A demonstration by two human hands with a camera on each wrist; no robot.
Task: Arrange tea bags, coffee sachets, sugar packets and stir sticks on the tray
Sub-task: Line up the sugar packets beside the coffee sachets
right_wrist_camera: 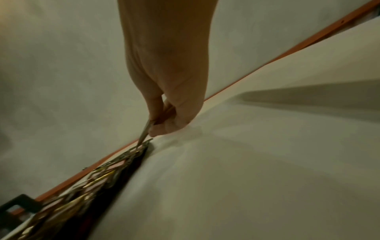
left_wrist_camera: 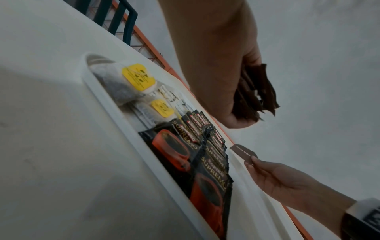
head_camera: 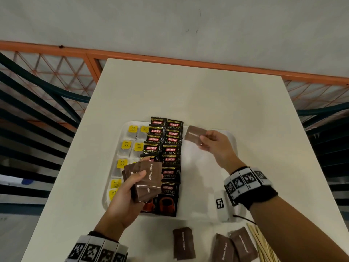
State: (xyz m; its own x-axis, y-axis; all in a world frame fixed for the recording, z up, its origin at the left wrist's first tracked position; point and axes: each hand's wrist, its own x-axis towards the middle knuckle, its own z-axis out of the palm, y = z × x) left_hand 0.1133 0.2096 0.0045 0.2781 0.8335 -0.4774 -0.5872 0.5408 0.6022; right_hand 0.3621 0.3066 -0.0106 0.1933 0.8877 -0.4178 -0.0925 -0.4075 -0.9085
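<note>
- The white rectangular plastic tray [head_camera: 233, 140] sits in the middle of the white square table [head_camera: 188, 91], long side running away from the person, so each kind of item can fill its own lane.
- In the leftmost lane lie the white paper tea bags with yellow tags [head_camera: 126, 145], two abreast and flat, tags up, presumably so they read at a glance.
- Next to them, the black Kopiko Supremo coffee sachets [head_camera: 171, 151] run in two overlapping columns, shingled like roof tiles, which fits more into the lane while leaving each label showing.
- Over the near end of those columns the left hand [head_camera: 125, 195] grips a fanned stack of brown paper sugar packets [head_camera: 146, 179], fingers wrapped round them. I judge it serves as a supply held close to the work.
- To the right of the coffee, the tray floor is bare white, the likely lane for sugar.
- Above its far end the right hand [head_camera: 214, 146] pinches a single brown sugar packet [head_camera: 195, 136] by one edge, held flat just beside the top sachet; starting at the far end would let a row build towards the person.
- On the table's near edge, three more loose brown sugar packets [head_camera: 184, 242] wait.
- Farthest right, pale wooden stir sticks [head_camera: 262, 244] lie bundled off the tray, not yet placed.
</note>
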